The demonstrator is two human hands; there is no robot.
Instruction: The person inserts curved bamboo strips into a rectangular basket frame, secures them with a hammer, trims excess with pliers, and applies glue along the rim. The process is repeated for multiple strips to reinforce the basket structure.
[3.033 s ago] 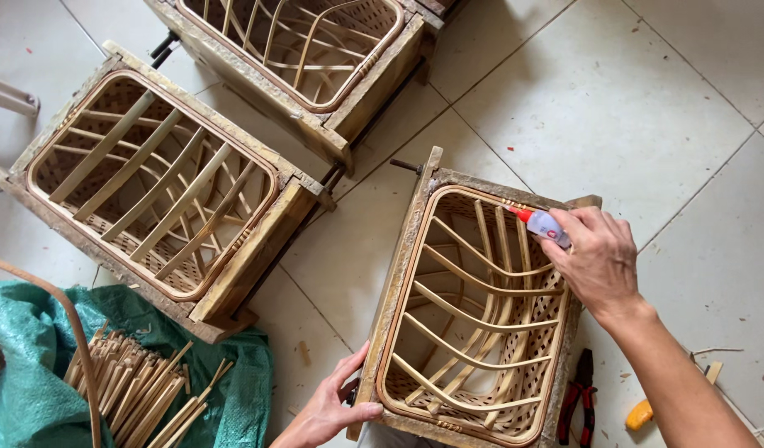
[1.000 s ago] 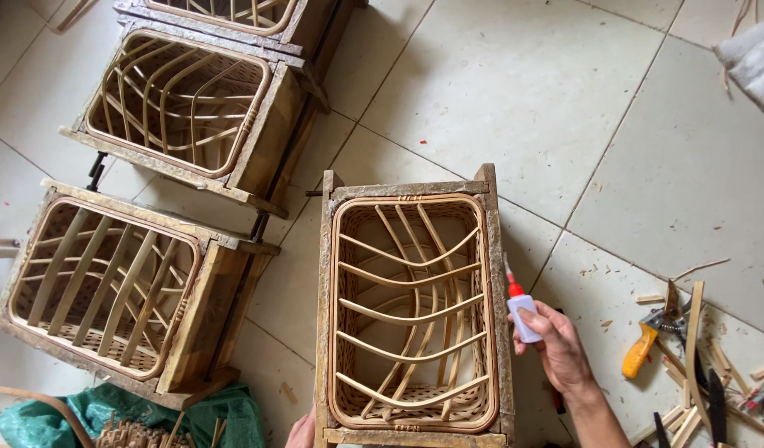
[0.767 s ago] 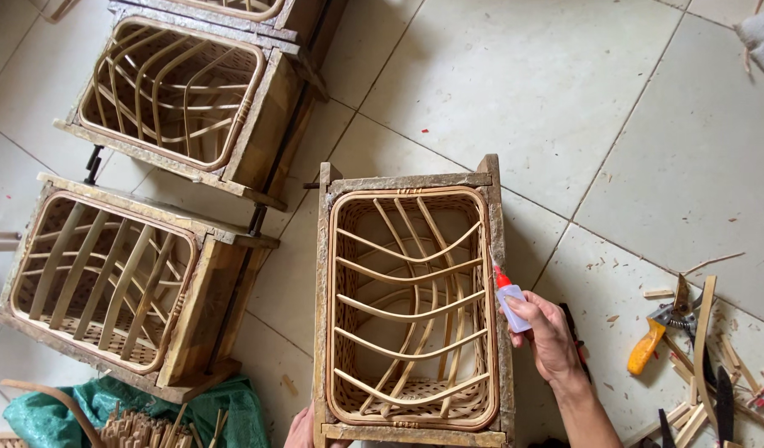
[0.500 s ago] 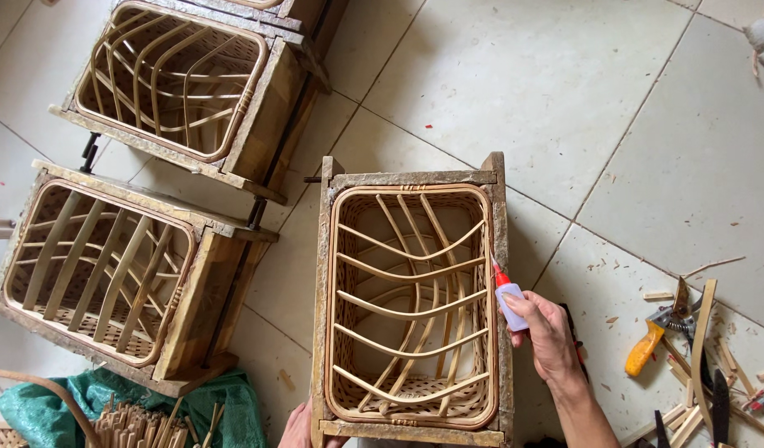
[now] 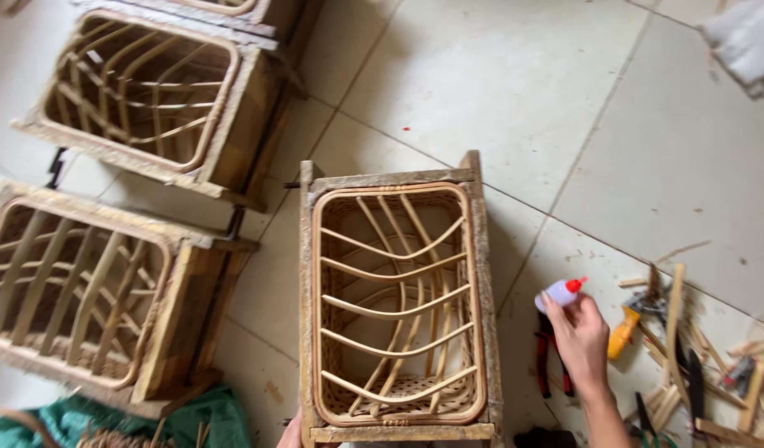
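A wooden box frame with a rattan basket woven inside (image 5: 397, 303) stands on the tiled floor in front of me. My right hand (image 5: 579, 338) holds a small glue bottle with a red tip (image 5: 560, 292) to the right of the frame, away from its rim. Only the fingertips of my left hand (image 5: 291, 433) show, at the frame's near left corner at the bottom edge of the view.
Two more wooden frames with rattan baskets (image 5: 141, 95) (image 5: 83, 299) stand to the left. Red-handled pliers (image 5: 548, 357), an orange-handled tool (image 5: 622, 332) and wood offcuts (image 5: 689, 348) lie at the right. A green cloth (image 5: 108, 415) lies at the bottom left.
My right hand has drawn the glue bottle away from the frame's right rim, out over the floor. The view has shifted slightly. My left hand stays at the near corner.
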